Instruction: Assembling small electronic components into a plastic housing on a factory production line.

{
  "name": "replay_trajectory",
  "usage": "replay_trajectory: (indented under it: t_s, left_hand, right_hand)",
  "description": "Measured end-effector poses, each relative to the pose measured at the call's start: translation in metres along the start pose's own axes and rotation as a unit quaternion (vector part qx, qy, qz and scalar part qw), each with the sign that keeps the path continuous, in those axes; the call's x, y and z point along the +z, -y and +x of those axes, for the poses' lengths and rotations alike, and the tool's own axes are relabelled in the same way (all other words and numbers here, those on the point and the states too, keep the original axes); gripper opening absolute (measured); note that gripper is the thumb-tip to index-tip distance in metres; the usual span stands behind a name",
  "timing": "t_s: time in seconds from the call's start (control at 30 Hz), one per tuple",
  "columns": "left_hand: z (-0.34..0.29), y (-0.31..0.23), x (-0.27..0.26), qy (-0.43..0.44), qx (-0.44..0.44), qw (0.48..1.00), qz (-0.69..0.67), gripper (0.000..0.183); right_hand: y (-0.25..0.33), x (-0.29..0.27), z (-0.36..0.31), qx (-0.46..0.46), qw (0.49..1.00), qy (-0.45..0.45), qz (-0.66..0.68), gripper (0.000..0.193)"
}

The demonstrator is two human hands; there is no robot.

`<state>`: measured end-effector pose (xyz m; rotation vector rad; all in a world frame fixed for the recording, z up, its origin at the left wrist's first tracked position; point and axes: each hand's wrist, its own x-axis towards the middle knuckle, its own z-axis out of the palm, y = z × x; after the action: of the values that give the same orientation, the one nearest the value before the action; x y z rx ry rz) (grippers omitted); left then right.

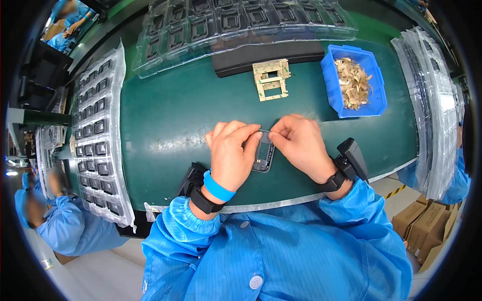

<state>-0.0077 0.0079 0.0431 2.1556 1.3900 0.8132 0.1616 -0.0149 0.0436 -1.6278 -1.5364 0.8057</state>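
Note:
On the green table in front of me lies a dark grey rectangular plastic frame [261, 164] with an open middle, its upper end partly hidden by my fingers. My left hand [231, 150] is closed in a pinch at the frame's upper left. Opposite it, my right hand [301, 145] pinches at the upper right corner. A thin narrow strip [265, 131] spans the small gap between both sets of fingertips, along the frame's top edge. Whether it touches the frame, I cannot tell. Just beyond my hands sits a cream sheet of adhesive pieces [272, 97] with rectangular cut-outs.
A blue bin [377, 95] holding peeled paper scraps [353, 83] stands at the right. Clear trays of black frames [231, 22] line the back, with another tray [100, 130] at the left and stacked trays [436, 115] far right. A black block [233, 62] lies behind the sheet.

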Motion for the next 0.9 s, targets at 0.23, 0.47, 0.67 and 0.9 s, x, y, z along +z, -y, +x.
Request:
replay_trajectory:
  t_s: [0.23,0.47,0.67,0.9]
  left_hand:
    - [-0.031,-0.022,-0.010,-0.019,0.064,0.997,0.028,0.017]
    - [-0.054,-0.014,-0.008,-0.045,0.122,0.981,0.144,0.021]
    - [-0.055,-0.013,-0.005,-0.061,0.117,0.980,0.146,0.023]
    - [-0.061,-0.006,-0.007,-0.058,0.123,0.976,0.168,0.024]
  right_hand:
    - [0.006,-0.003,-0.008,0.020,0.998,-0.011,-0.058,0.016]
    - [0.009,-0.012,-0.022,0.022,0.997,0.025,-0.063,0.017]
    - [0.018,-0.011,-0.021,-0.057,0.996,0.007,-0.067,0.010]
    - [0.010,-0.002,-0.033,-0.202,0.955,0.067,-0.206,0.036]
